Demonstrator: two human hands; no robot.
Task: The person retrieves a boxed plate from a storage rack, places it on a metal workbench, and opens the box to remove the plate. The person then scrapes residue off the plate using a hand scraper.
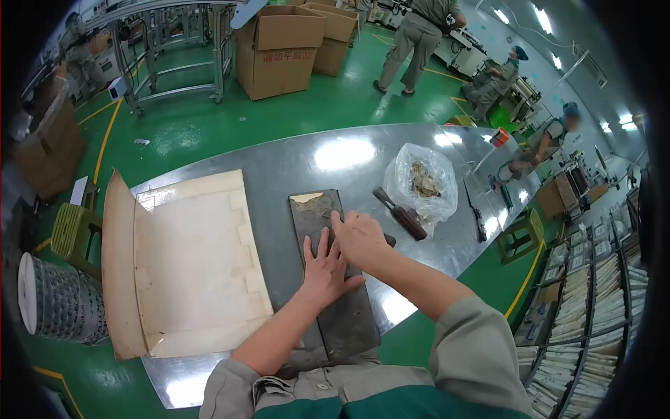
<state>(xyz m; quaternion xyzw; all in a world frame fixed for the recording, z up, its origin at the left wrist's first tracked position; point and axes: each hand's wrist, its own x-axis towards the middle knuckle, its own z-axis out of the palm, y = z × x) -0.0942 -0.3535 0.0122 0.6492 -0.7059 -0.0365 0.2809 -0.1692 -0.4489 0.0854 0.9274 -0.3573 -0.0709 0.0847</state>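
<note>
A long dark board (352, 318) lies on the metal table, with a brownish, rough patch and a pale corner at its far end. My left hand (324, 272) rests flat on the board, fingers spread. Beside it my right hand (359, 237) is closed over the board's right side, index finger pressing forward near the rough patch. A dark handle end (390, 241) sticks out from under my right hand; the rest of that tool is hidden. Just right of the board lies a flat-bladed tool with a brown wooden handle (408, 222).
An open, stained cardboard folder (199, 269) covers the table's left part. On the right are a clear plastic bag (447, 188) with brown scraps and a long thin dark-handled tool (480, 227). Green stools (75, 234), cartons (279, 63) and other people stand around.
</note>
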